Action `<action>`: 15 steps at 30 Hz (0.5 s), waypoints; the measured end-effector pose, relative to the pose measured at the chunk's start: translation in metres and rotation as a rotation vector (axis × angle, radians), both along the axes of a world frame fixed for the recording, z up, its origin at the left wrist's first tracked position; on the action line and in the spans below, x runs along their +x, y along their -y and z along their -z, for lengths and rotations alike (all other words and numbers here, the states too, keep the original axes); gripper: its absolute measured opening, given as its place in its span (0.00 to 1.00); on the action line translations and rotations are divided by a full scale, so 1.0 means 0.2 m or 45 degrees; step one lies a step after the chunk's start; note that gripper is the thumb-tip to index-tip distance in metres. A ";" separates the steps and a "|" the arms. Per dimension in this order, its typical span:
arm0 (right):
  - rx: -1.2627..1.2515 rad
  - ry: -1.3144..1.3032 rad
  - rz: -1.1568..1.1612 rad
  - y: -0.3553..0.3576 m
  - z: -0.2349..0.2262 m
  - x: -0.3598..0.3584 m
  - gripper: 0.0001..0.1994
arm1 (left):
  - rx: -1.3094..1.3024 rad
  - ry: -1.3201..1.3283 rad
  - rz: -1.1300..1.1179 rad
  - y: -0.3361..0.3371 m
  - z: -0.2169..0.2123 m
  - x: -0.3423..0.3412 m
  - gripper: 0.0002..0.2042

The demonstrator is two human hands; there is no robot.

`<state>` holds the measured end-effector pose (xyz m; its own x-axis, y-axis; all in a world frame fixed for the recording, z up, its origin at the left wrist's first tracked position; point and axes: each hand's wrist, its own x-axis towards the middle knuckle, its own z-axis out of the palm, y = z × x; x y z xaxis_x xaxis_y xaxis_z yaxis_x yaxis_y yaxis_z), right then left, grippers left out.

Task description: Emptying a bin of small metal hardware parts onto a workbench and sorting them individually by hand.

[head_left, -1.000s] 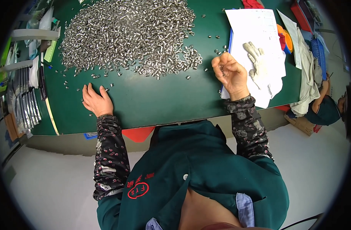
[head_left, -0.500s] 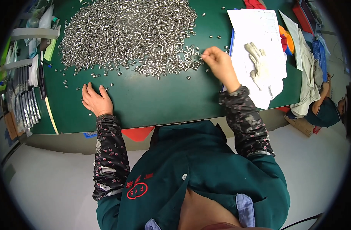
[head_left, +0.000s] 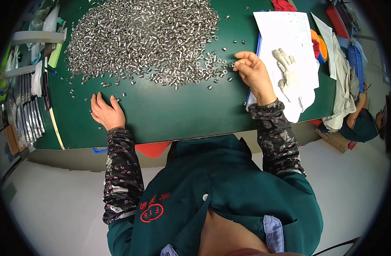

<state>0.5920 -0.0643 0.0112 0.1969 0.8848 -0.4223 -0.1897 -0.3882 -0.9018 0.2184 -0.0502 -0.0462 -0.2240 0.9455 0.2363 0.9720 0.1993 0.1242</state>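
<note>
A broad heap of small shiny metal rings (head_left: 140, 40) covers the far left and middle of the green table (head_left: 178, 113). My left hand (head_left: 106, 112) lies flat on the tabletop in front of the heap, fingers spread, holding nothing; a few stray rings lie around it. At the heap's right edge is my right hand (head_left: 255, 76), its upper finger stretched out and its lower fingertips closed at a small metal ring (head_left: 234, 66). More loose rings lie just left of those fingertips. Part of the grip is hidden by the hand itself.
White paper sheets (head_left: 285, 30) with a pale work glove (head_left: 286, 70) on them lie right of my right hand. An orange roll (head_left: 319, 45) and crumpled cloth (head_left: 342, 94) are beyond. Long plastic-wrapped pieces (head_left: 29, 115) line the left. Another person (head_left: 360, 121) is at far right.
My right hand has moved a little to the right, away from the heap's edge, and its upper finger has parted from the pinch. My left hand has stayed in place.
</note>
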 end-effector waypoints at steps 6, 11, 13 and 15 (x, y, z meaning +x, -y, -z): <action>-0.040 -0.302 -0.054 0.02 -0.01 0.03 0.04 | -0.008 0.001 -0.005 0.00 0.00 0.00 0.22; -0.077 0.152 -0.099 0.02 0.00 0.04 0.05 | -0.017 0.001 -0.005 0.00 0.00 0.00 0.22; -0.054 0.109 -0.090 0.01 -0.05 0.04 0.04 | -0.013 0.004 -0.010 0.01 0.00 0.00 0.22; -0.056 -0.131 -0.164 0.01 -0.06 0.06 0.05 | -0.006 0.014 -0.010 0.00 -0.01 0.00 0.21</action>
<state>0.6045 -0.0653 0.0241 0.0369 0.8803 -0.4730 -0.2260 -0.4538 -0.8620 0.2184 -0.0511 -0.0451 -0.2341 0.9448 0.2293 0.9690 0.2076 0.1339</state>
